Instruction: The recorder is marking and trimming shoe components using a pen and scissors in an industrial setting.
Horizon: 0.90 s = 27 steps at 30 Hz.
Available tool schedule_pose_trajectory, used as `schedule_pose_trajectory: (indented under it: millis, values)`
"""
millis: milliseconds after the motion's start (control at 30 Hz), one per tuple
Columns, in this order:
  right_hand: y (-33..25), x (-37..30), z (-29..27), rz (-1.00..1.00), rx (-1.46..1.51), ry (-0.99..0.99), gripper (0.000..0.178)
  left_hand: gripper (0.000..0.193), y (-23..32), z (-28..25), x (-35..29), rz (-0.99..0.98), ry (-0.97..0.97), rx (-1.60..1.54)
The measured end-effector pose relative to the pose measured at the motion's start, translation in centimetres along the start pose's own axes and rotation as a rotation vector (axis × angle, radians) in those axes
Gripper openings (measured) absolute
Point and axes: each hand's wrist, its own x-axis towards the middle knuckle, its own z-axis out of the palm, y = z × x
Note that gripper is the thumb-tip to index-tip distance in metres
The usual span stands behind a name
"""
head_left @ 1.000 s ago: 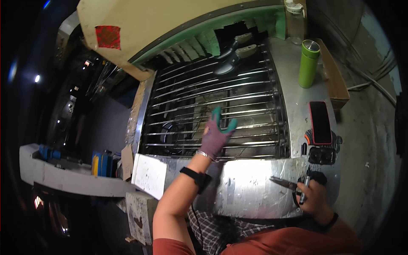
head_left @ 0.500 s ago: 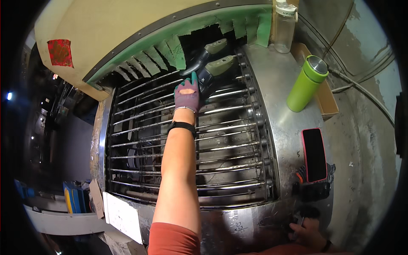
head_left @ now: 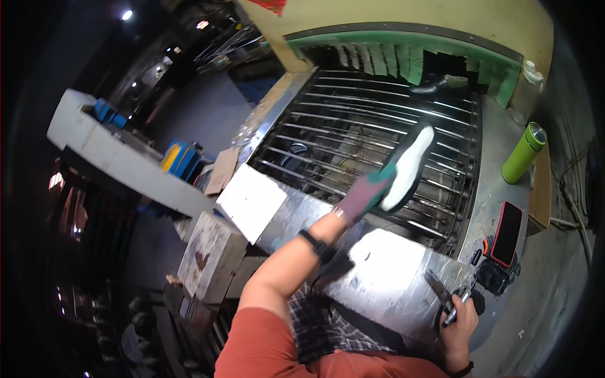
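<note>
A dark shoe (head_left: pixel 411 165) with its white underside turned toward the viewer slants over the front right part of the metal bars (head_left: pixel 315 148); whether its lower rim touches them, I cannot tell. The gloved left hand (head_left: pixel 364 196) holds it by the left long edge, green fingers pressed against the dark border, the rest of the grip hidden behind. Holding it well probably means keeping the fingers on that border and off the white face, with the wrist firm, so that neither end dips between the bars. The dark side rail (head_left: pixel 469 189) is near on the right and the table's (head_left: pixel 302 222) inner edge close below; the roomier air lies leftward over the bars. Toward the far end, a second shoe (head_left: pixel 436 84) rests just before the green flaps (head_left: pixel 391 63), which hang low enough to brush. On the table's right, the bare right hand (head_left: pixel 463 321) has its fingers closed around a pen (head_left: pixel 457 307), a pointed metal tool (head_left: pixel 437 286) just beside it; beyond lie a red-edged phone (head_left: pixel 506 233) and an upright green bottle (head_left: pixel 523 154).
</note>
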Motion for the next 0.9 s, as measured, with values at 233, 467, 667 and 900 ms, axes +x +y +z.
schedule_pose_trajectory:
  millis: [233, 467, 667, 900]
  values:
    - [-0.5, -0.4, -0.3, -0.018, 0.106, -0.004, 0.045, 0.035, -4.7, -1.8, -31.9, -0.093, 0.338, -0.028]
    - [-7.7, -3.3, 1.3, -0.389, 0.462, -0.209, 0.043, 0.045, -9.4, 1.2, -48.2, -0.388, 0.493, -0.219]
    - [-17.7, -8.2, 3.0, 0.342, 1.380, -1.295, 0.040, 0.049, -14.6, 4.0, -52.6, -0.258, 0.472, -0.708]
    - [-19.6, -10.7, 5.4, 0.423, 1.425, -1.607, 0.047, 0.043, -15.0, 4.0, -53.8, -0.327, 0.498, -0.693]
